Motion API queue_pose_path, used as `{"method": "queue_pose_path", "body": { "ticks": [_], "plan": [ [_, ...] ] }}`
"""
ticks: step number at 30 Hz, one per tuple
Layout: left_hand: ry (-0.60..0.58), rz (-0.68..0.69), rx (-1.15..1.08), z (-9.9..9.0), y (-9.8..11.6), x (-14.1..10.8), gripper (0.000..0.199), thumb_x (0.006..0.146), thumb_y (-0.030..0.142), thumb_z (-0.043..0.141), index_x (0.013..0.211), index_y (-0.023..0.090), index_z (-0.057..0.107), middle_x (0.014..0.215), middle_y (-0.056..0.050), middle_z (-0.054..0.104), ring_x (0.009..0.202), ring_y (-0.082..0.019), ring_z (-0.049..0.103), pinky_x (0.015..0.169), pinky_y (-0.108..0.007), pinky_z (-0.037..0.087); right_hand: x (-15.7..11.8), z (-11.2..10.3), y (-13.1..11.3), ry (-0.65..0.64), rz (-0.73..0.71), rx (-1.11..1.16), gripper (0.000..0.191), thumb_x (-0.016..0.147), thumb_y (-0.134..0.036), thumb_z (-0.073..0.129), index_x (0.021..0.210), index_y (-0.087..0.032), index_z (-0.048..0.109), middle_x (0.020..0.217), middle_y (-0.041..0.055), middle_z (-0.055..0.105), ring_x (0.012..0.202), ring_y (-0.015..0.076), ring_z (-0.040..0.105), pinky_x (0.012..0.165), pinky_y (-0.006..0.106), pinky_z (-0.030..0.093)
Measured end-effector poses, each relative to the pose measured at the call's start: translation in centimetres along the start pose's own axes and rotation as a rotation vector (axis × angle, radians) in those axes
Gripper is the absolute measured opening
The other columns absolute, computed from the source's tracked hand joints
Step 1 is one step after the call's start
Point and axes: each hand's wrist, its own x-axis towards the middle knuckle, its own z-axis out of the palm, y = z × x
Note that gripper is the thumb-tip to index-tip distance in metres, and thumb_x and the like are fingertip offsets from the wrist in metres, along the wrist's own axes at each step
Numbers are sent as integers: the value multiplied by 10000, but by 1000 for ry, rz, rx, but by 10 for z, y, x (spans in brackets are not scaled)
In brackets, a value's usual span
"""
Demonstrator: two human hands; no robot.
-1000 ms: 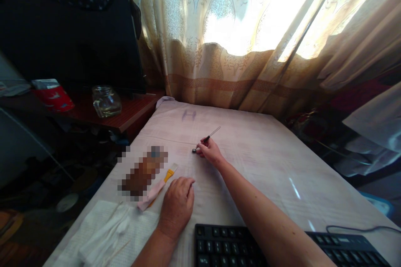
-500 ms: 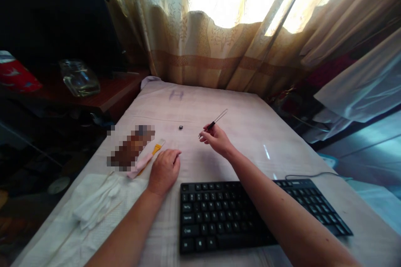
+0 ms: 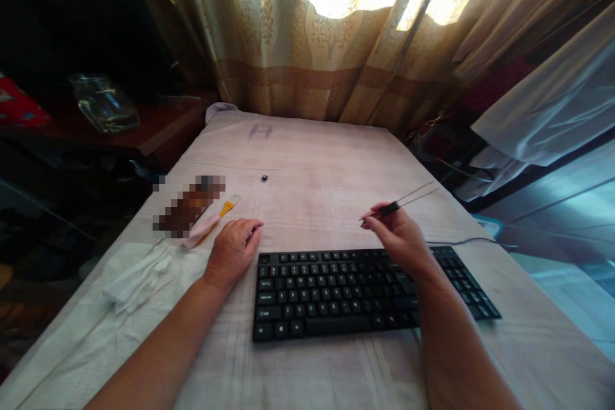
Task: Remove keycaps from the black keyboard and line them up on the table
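My right hand [image 3: 396,237] is closed around a wire keycap puller [image 3: 389,209] above the right part of the black keyboard [image 3: 331,295]. The puller's black handle sits in the fingers, and its two thin wires point away to the right. Resting on the cloth, just left of the keyboard's top corner, my left hand [image 3: 233,248] has its fingers curled in and nothing visible in them. A small black keycap [image 3: 264,177] lies alone farther up the cloth. Beside my left hand is a brush [image 3: 229,205] with a yellow ferrule and pale bristles, its handle partly under pink material.
White cloths [image 3: 137,275] and a thin stick lie at the left. A pixelated brown item [image 3: 187,208] is near the brush. A glass jar [image 3: 103,102] stands on the wooden desk [image 3: 163,125]. Curtains [image 3: 298,64] hang behind. The keyboard's cable [image 3: 475,240] runs right.
My right hand has moved right and nearer with the puller, over the keyboard's right part. The camera view has shifted. My left hand stays on the cloth; the keycap keeps its place.
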Motion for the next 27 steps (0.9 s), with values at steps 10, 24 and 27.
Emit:
{"method": "queue_pose_path", "body": {
  "ticks": [10, 24, 27],
  "plan": [
    [-178, -270, 113, -26, 23, -34, 339, 903, 409, 389, 910, 244, 685, 788, -4, 758, 660, -219, 701, 563, -282, 475, -13, -94, 47, 505, 275, 48, 468, 517, -448, 809, 794, -196, 531, 637, 2, 662, 553, 202, 680, 519, 309, 556],
    [-11, -176, -8, -27, 24, -61, 435, 912, 506, 398, 909, 234, 736, 884, -27, 769, 810, -205, 722, 776, -273, 566, -19, -105, 50, 700, 387, 155, 324, 513, -272, 771, 746, -180, 566, 591, -15, 649, 549, 158, 643, 505, 241, 525],
    [2, -178, -16, -28, 24, -59, 429, 924, 484, 395, 920, 223, 735, 887, -30, 767, 823, -198, 719, 786, -263, 560, -22, -104, 42, 674, 402, 200, 347, 498, -272, 793, 751, -181, 573, 599, -9, 663, 558, 163, 651, 481, 233, 527]
  ]
}}
